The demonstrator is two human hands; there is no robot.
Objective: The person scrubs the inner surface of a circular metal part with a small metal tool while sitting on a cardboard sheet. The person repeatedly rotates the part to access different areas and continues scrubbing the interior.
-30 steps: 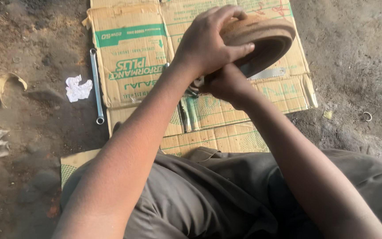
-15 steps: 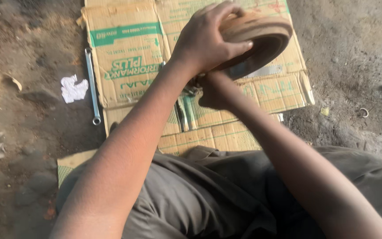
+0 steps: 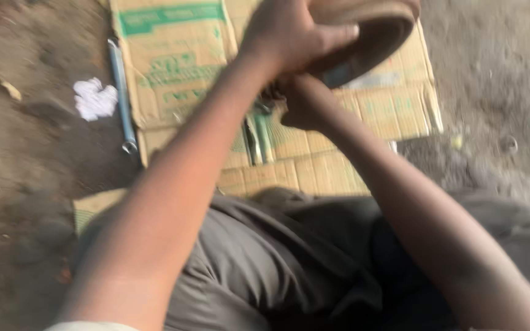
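Two hands meet at a round brown drum-shaped part [image 3: 369,30], held up near the top edge of the view, above the flattened cardboard sheets [image 3: 173,67] spread on the dirt floor [image 3: 32,184]. Left hand [image 3: 292,34] wraps over the part's upper rim, fingers [image 3: 332,37] curled down across its side, gripping it. Right hand [image 3: 305,104] sits just beneath, closed around the underside; what it grips there is hidden by the left wrist and blur. The part is tilted, its hollow dark inside facing down and toward the viewer. Long metal spanner [image 3: 122,98] lies on the dirt just beside the cardboard's left edge. Crumpled white rag [image 3: 95,98] near it, further left. Person's grey-brown trousers [image 3: 277,257] fill the lower view. Frame is motion-blurred throughout.
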